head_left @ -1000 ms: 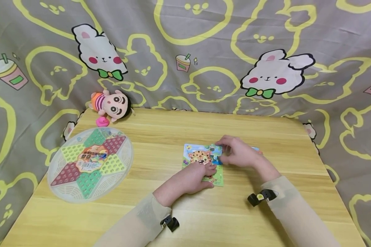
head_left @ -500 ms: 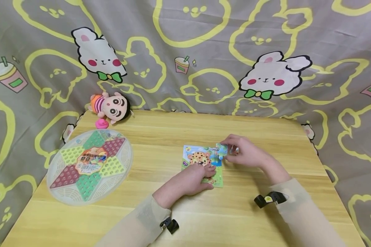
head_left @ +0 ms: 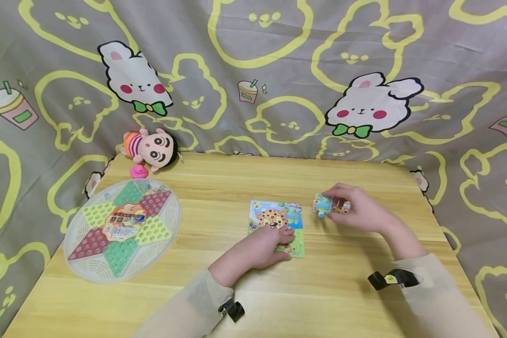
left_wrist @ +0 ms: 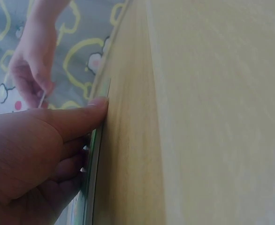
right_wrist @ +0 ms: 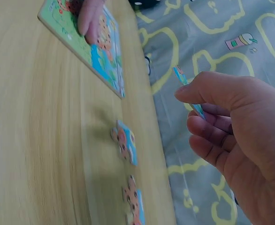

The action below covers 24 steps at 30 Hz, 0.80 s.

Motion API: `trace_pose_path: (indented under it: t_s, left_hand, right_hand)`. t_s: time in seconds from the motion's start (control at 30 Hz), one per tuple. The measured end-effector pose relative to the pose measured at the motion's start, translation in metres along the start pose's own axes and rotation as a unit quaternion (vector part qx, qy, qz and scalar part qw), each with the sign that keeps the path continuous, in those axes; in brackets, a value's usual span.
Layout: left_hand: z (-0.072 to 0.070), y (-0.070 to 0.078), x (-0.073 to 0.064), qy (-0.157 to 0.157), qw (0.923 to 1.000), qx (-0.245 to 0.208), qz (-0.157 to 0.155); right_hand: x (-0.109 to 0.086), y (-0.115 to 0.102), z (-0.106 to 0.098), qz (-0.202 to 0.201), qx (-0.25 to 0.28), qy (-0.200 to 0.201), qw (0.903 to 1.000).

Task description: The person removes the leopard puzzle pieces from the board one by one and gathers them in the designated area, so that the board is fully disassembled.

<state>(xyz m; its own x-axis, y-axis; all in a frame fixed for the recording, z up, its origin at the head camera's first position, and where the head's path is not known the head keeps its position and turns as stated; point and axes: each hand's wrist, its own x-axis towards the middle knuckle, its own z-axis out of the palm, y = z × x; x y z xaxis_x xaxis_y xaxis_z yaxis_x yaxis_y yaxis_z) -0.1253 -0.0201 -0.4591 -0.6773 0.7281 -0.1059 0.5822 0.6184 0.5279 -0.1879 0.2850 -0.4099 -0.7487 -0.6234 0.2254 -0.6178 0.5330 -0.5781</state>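
A small jigsaw board (head_left: 295, 224) with a leopard picture lies on the wooden table. My left hand (head_left: 264, 244) rests over its lower part, fingers lying on the picture and thumb at the near edge, covering part of it. My right hand (head_left: 361, 206), held to the right of the board, pinches a blue-green puzzle piece (head_left: 322, 205) between thumb and fingers. In the right wrist view this piece shows nearly edge-on. Two loose puzzle pieces with leopard spots, one nearer the board (right_wrist: 125, 143) and one farther off (right_wrist: 134, 204), lie on the table below that hand.
A round Chinese checkers board (head_left: 122, 230) lies on the left of the table (head_left: 236, 300). Behind it are a pink rubber duck (head_left: 139, 172) and a plush doll (head_left: 149, 149). A patterned curtain (head_left: 219, 94) hangs along the table's far edge.
My right hand has moved right, away from the jigsaw board, carrying the puzzle piece with it. The board's upper right corner is now uncovered. My left hand stays on the board.
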Motion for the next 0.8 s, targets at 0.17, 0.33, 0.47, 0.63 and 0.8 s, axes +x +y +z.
trace_pose_path:
  t_s: [0.17,0.33,0.47,0.63,0.8]
  left_hand:
    - [0.001,0.0,0.0,0.003,1.0,0.003,0.005]
    - [0.001,-0.001,-0.001,0.005,1.0,0.0,0.001]
    - [0.001,0.0,-0.001,0.003,1.0,0.002,-0.004]
    - [0.0,0.0,-0.001,0.004,1.0,0.004,-0.001]
    - [0.0,0.001,-0.001,0.005,0.9999,0.009,0.001]
  right_hand:
    - [-0.014,0.003,-0.013,0.017,-0.008,0.003,0.9998]
    - [-0.027,0.01,-0.025,0.032,-0.023,0.004,0.9992]
    - [-0.038,0.019,-0.032,0.035,-0.048,0.008,0.9982]
    - [-0.053,0.032,-0.039,0.043,-0.061,0.015,0.9971]
    - [-0.064,0.044,-0.042,0.049,-0.057,0.024,0.9969]
